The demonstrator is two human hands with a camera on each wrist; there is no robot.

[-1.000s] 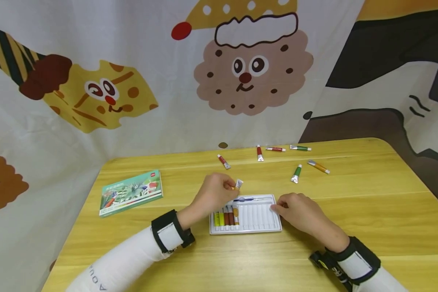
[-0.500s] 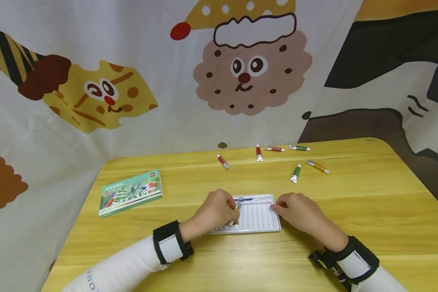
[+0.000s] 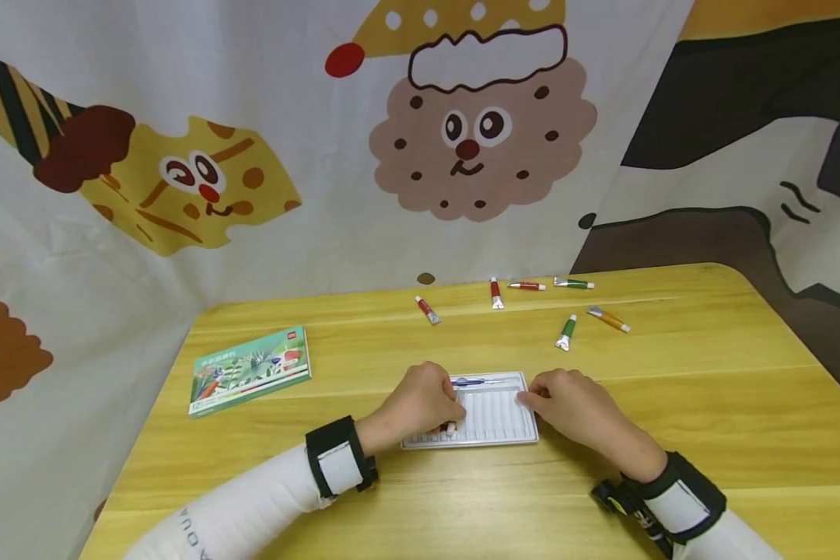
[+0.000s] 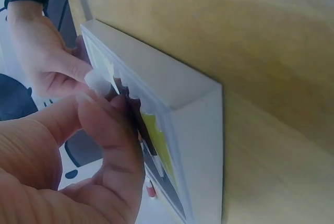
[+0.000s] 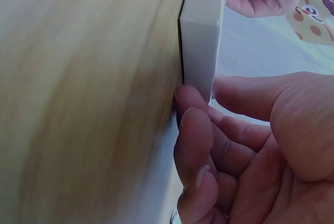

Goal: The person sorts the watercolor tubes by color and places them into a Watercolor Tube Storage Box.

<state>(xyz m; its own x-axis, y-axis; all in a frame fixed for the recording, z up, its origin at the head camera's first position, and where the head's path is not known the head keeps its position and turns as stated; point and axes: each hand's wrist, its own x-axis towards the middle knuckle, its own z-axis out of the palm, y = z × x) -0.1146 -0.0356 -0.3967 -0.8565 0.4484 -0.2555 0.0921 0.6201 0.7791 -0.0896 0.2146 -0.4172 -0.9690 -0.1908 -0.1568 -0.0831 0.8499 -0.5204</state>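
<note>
My left hand [image 3: 423,399] is over the left half of a white plastic tray [image 3: 495,420], pinching a paint tube between thumb and fingertips. The tube's white cap [image 4: 99,83] shows in the left wrist view; its body is mostly hidden by the fingers. Under that hand, brown and yellow paint tubes [image 4: 159,140] lie in the tray's slots. At the tray's right edge, my right hand [image 3: 577,408] grips the rim, thumb on top and fingers against the side wall [image 5: 198,51]. A thin blue-handled brush [image 3: 477,382] lies along the tray's back groove.
Behind the tray, red tubes [image 3: 427,309], green tubes [image 3: 565,333] and an ochre tube [image 3: 609,319] are scattered on the wooden table [image 3: 364,498]. A green illustrated paint box [image 3: 250,370] lies at the left. A printed curtain [image 3: 322,249] hangs behind the table.
My left hand has come down from behind the tray onto its slots with the ochre paint tube, then shifted slightly right. My right hand has stayed on the tray's edge.
</note>
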